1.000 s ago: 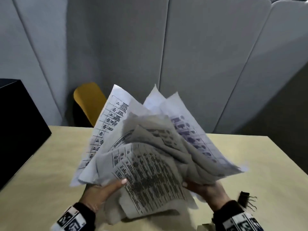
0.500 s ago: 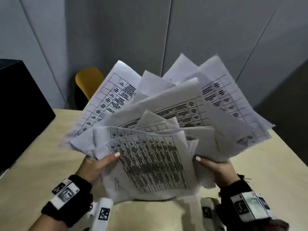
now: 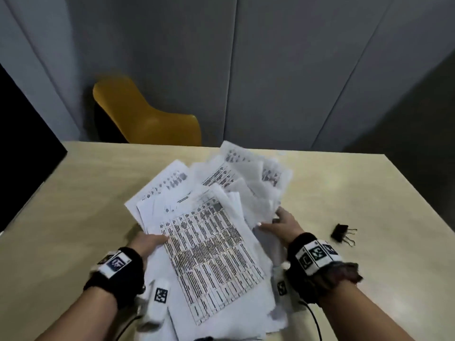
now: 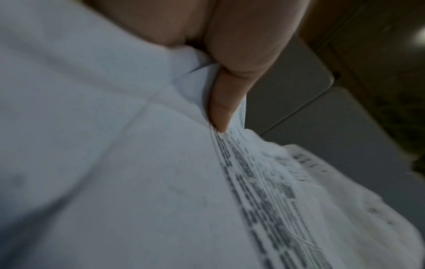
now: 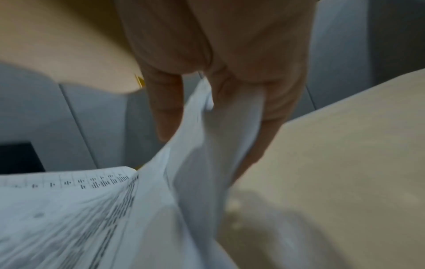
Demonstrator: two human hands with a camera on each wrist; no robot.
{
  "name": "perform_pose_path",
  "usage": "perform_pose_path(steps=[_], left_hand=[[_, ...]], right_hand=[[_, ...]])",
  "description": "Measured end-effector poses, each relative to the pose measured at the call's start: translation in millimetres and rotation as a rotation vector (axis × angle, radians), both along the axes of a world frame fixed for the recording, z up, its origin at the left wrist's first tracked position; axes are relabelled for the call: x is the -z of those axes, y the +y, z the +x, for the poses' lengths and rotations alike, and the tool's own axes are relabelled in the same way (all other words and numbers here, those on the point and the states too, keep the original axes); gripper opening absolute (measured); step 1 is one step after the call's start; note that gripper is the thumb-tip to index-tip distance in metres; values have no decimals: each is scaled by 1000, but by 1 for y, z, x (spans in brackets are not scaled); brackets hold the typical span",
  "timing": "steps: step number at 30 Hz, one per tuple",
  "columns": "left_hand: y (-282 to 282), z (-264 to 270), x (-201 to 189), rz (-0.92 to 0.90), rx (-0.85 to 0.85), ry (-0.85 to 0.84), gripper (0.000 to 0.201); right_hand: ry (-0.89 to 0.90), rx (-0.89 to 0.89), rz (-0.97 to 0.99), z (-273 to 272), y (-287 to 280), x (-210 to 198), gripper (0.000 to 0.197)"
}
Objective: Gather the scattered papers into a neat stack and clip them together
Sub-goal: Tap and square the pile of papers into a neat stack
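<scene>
loosely, hands (image 3: 150, 242) apparently grip papers (image 3: 211, 249).

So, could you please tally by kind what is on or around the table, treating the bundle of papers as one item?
Bundle of papers, held by the left hand and right hand: 1
Binder clip on the table: 1
Yellow chair behind the table: 1
Total: 3

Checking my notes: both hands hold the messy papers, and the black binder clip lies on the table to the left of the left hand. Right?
One slip: the binder clip lies right of the right hand, as the head view shows. Both hands, the left hand too, do hold the messy papers.
</scene>
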State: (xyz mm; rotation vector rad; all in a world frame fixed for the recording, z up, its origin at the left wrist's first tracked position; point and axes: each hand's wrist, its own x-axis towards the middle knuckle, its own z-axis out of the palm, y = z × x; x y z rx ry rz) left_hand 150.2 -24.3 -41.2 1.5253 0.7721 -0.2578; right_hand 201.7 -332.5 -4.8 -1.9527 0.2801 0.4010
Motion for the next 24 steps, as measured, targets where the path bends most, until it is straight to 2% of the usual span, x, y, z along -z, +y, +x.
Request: perform_pose_path(steps=[2,4,7,10,13,14,16,17,18,21,22,24], left_hand=[[4,-5,19,156,-33,111,47],[7,-11,29,234,-35,164,58],[12,-13,39,229,-55,170,63],[10,-17,34,168,-61,102,53],[12,-21,34,61,-101,84,56],[13,-21,37,42,-113,70,65],[18,-21,50,29,-98,45,99],[24,-20,64,30,-86,49,112],[25,-21,65,36,-63,55,118],[21,-24,52,90,-48,87,101],[23,-26,51,94,-47,87,102],[26,-27,59,113,-21,102,119]], right_hand=[[134,-106,-128,-7,1,23,40],[198,-82,-185,-18,0,45,44],[105,24,-378,-33,-2,60,20],[-8,88,-439,-41,-5,55,18],[-96,301,-264,-40,-11,50,20],[-74,371,-113,-40,-10,49,18],[41,448,250,-41,-2,51,14],[75,449,335,-42,2,57,17],[68,416,309,-43,6,61,19],[-24,280,8,-34,3,61,18],[-29,223,-50,-28,-2,56,18],[-15,86,-124,-16,-16,42,19]])
